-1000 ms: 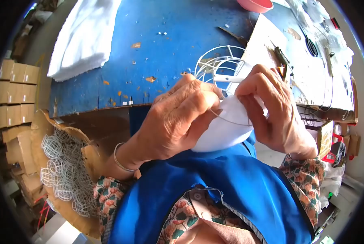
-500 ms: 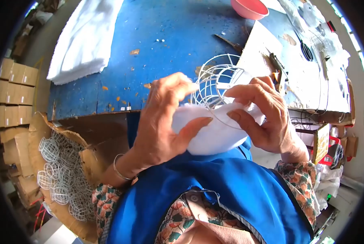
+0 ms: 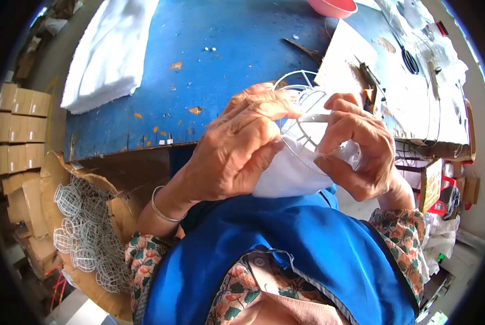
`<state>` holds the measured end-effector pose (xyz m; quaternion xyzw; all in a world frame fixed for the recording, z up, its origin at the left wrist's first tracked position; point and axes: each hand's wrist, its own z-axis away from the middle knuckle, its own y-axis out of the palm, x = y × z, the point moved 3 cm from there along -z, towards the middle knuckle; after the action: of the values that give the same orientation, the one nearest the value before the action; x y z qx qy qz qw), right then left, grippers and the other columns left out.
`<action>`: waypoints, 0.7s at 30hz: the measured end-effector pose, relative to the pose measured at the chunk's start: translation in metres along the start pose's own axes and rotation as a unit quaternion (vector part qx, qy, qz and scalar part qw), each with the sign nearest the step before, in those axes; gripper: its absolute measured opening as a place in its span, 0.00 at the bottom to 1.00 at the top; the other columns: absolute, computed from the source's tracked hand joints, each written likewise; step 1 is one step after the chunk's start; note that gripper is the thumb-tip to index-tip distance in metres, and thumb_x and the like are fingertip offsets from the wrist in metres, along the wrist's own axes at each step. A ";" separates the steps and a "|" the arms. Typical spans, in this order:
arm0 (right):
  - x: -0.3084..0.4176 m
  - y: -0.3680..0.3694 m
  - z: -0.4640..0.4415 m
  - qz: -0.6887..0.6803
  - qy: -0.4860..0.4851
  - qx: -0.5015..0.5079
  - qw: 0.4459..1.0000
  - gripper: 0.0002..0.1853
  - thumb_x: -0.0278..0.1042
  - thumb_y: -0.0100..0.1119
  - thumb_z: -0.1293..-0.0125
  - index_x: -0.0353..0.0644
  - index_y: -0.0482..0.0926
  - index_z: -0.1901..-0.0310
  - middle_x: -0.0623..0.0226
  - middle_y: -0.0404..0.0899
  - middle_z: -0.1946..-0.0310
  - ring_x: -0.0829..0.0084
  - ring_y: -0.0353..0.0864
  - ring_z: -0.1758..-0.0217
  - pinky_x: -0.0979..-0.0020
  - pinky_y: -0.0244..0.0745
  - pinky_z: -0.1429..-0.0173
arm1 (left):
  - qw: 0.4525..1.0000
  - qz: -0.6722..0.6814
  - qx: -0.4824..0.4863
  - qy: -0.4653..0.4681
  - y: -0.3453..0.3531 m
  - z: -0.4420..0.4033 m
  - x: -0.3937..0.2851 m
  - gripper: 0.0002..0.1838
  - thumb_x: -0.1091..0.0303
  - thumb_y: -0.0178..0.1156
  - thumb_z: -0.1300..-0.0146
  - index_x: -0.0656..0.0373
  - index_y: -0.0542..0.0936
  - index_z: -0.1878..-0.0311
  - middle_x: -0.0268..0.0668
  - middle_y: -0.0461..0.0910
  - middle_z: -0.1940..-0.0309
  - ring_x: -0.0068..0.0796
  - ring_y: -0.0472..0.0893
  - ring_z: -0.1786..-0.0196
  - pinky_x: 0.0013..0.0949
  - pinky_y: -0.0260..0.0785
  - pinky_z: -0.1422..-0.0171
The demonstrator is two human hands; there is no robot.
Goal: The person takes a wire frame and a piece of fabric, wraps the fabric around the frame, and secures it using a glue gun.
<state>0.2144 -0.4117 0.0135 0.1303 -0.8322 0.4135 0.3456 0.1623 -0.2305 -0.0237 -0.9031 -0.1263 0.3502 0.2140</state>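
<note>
Background cartons (image 3: 21, 127), unreadable labels (image 3: 30, 163), held wire frame (image 3: 302, 128)

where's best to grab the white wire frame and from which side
Probably the far hoop of the wire frame, pinched from the table side: bare wire curves out there, while the left hand, right hand and white material crowd the near end.

Between left hand (image 3: 237, 143) and right hand (image 3: 361, 143), at near edge of table (image 3: 199, 49): wire frame (image 3: 302, 126), with fabric (image 3: 285, 179) on its near side. On table, left: folded cloth (image 3: 109, 59); right: sheet (image 3: 345, 43), with hand tool (image 3: 369, 78) on top, pointed tool (image 3: 304, 50) at its left and bowl (image 3: 334, 6) behind. Left, below tabletop level: carton (image 3: 120, 208) with wire cages (image 3: 85, 233) inside; farther left, stacked boxes (image 3: 20, 127).
</note>
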 end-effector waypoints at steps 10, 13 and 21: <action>-0.032 -0.002 0.016 -0.094 -0.034 -0.025 0.995 0.07 0.28 0.58 0.57 0.43 0.70 0.74 0.68 0.72 0.81 0.69 0.66 0.77 0.55 0.60 0.44 | 0.993 -0.087 -0.056 0.052 0.020 -0.004 -0.011 0.06 0.80 0.61 0.50 0.64 0.73 0.71 0.44 0.79 0.67 0.42 0.81 0.61 0.43 0.70 0.51; -0.034 -0.004 0.017 -0.107 -0.025 -0.015 0.994 0.07 0.33 0.59 0.52 0.42 0.72 0.73 0.68 0.74 0.80 0.69 0.69 0.76 0.54 0.60 0.42 | 0.991 -0.108 -0.058 0.049 0.020 -0.007 -0.015 0.06 0.80 0.61 0.51 0.64 0.73 0.72 0.44 0.78 0.69 0.41 0.81 0.63 0.42 0.70 0.53; -0.023 -0.007 -0.004 -0.062 0.081 0.024 0.995 0.10 0.32 0.65 0.52 0.37 0.79 0.68 0.62 0.77 0.73 0.67 0.77 0.66 0.63 0.68 0.52 | 0.985 -0.157 -0.051 0.042 0.024 -0.015 -0.024 0.09 0.80 0.64 0.55 0.61 0.72 0.75 0.40 0.77 0.71 0.36 0.81 0.63 0.37 0.66 0.57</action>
<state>0.2365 -0.4145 0.0043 0.1558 -0.7819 0.4200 0.4335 0.1567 -0.2650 -0.0110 -0.8959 -0.2751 0.2670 0.2246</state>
